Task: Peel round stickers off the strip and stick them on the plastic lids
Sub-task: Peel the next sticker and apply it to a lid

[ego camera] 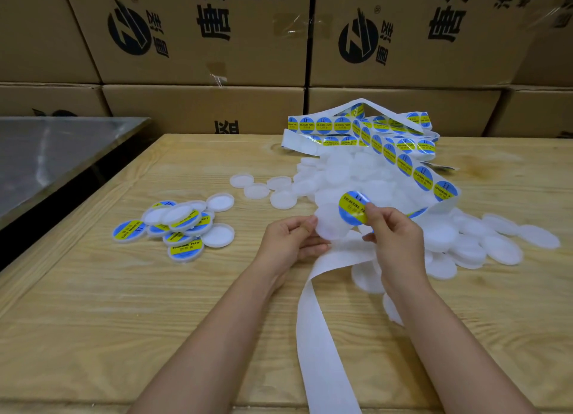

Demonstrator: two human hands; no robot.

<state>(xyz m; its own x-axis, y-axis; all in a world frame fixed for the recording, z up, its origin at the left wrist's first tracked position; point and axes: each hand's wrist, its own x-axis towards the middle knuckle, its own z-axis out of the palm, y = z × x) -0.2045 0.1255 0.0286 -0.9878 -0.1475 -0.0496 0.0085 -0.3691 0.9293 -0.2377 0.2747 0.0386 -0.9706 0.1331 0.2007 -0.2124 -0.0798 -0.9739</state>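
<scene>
My right hand [393,237] pinches a round blue-and-yellow sticker [353,208] by its right edge, held up in the air. My left hand [291,243] grips a plain white plastic lid [330,224] right below and left of that sticker. The sticker strip [406,162] runs from a tangled heap at the back down to my hands. Its empty white backing [322,345] trails toward the table's near edge. A big pile of bare white lids [353,175] lies behind my hands.
A small heap of labelled lids [178,224] sits on the wooden table [124,305] at the left. More bare lids [496,243] spread out at the right. Cardboard boxes [198,32] wall the back, and a metal table [52,153] stands at far left.
</scene>
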